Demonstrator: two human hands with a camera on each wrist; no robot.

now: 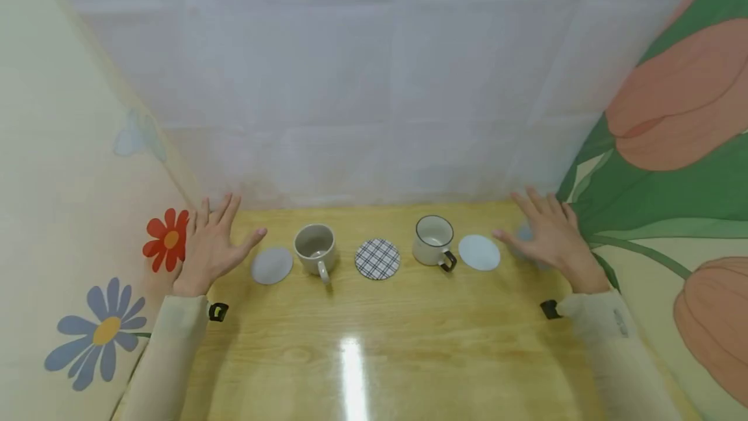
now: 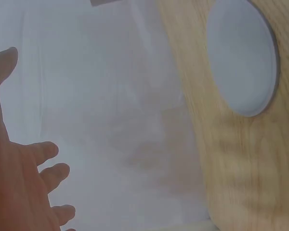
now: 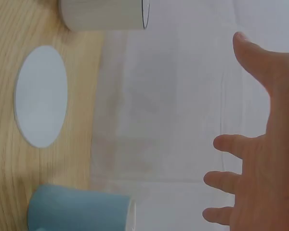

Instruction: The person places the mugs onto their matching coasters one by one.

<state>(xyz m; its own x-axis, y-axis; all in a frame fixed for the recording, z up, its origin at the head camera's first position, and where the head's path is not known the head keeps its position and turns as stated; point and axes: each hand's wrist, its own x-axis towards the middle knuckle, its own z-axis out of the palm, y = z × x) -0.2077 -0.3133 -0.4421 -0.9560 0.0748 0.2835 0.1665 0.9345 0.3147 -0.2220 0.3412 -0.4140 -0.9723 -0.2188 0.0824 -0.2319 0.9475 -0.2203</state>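
My left hand (image 1: 209,249) is spread in the air over the table's left end, holding nothing. Nearest to it lies a plain grey round coaster (image 1: 271,266). Beside that stands a grey mug (image 1: 315,251), handle toward me. A checked coaster (image 1: 377,259) lies in the middle. To its right is a cream mug (image 1: 432,242) with a dark rim and black handle, then a white coaster (image 1: 479,253). My right hand (image 1: 549,239), fingers spread and holding nothing, hovers over a light blue mug (image 3: 82,208), which it mostly hides in the head view.
The row sits near the far edge of a wooden table (image 1: 280,343), with a white cloth (image 1: 386,83) behind it. Flower-patterned cloths flank both sides, the right one (image 1: 660,213) with large tulips. Each wrist wears a small black device.
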